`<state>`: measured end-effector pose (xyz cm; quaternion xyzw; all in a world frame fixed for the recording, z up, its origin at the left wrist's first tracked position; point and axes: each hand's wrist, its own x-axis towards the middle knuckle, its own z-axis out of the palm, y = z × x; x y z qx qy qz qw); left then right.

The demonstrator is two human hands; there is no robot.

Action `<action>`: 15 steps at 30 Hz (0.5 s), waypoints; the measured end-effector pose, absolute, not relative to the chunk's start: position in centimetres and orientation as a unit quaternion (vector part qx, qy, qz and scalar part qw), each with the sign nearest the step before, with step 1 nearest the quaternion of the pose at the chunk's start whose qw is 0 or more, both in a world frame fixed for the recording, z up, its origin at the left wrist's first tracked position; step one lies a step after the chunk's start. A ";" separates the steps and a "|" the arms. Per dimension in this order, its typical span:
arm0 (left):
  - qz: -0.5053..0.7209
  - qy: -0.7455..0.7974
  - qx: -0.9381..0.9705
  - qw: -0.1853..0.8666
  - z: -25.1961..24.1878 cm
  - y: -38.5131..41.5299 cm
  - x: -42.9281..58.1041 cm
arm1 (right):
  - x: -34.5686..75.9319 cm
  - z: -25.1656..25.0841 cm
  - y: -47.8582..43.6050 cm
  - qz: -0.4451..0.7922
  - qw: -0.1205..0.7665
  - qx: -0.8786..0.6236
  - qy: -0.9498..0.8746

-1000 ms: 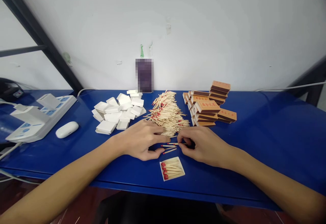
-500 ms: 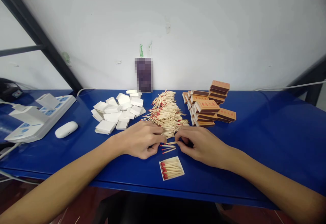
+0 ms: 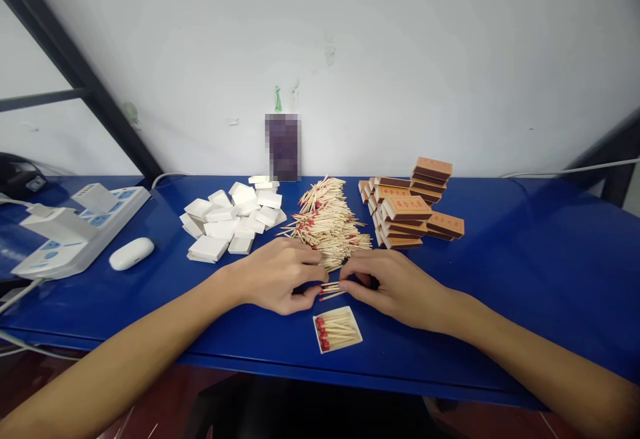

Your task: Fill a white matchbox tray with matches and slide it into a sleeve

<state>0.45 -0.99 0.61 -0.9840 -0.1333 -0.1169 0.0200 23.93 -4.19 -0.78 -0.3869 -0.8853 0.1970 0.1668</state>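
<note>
A white power strip (image 3: 75, 229) and a smooth white oval case (image 3: 131, 253) sit at the left end of the glossy blue desk (image 3: 525, 272), well apart from the work area. Next comes a loose heap of white inner trays (image 3: 231, 219), shallow cardboard rectangles.

The left hand (image 3: 277, 278) rests palm down on the desk, fingers curled and pinching the red-tipped ends of a small bundle of matches (image 3: 330, 288). The right hand (image 3: 387, 282) mirrors it, fingertips closed on the bare wooden ends. Judged from this symmetric grip, the two hands square the bundle so that all heads face left.

Just behind the hands lies the main match pile (image 3: 327, 222): thin pale wooden sticks, red heads, roughly parallel. Just in front of the hands, near the desk edge, an open filled tray (image 3: 338, 330) holds matches with heads to the left.

To the right, orange-brown outer sleeves (image 3: 410, 209) form an uneven stack of flat printed cardboard.
</note>
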 end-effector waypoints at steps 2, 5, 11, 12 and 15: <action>-0.118 -0.138 -0.983 0.009 0.6 -1.1 0.5 | 24.0 -0.7 -4.2 0.195 0.167 -0.386 -0.886; -0.125 -0.138 -0.983 0.001 0.6 -1.1 0.5 | 24.0 -0.7 -4.1 0.194 0.164 -0.386 -0.887; -0.126 -0.127 -0.984 -0.004 0.5 -1.1 0.5 | 23.6 -0.9 -4.1 0.214 0.151 -0.396 -0.880; -0.125 -0.127 -0.984 -0.003 0.5 -1.1 0.5 | 23.5 -0.7 -4.2 0.221 0.145 -0.403 -0.876; -0.126 -0.129 -0.984 0.008 0.4 -1.1 0.5 | 23.8 -0.1 -4.3 0.242 0.115 -0.422 -0.866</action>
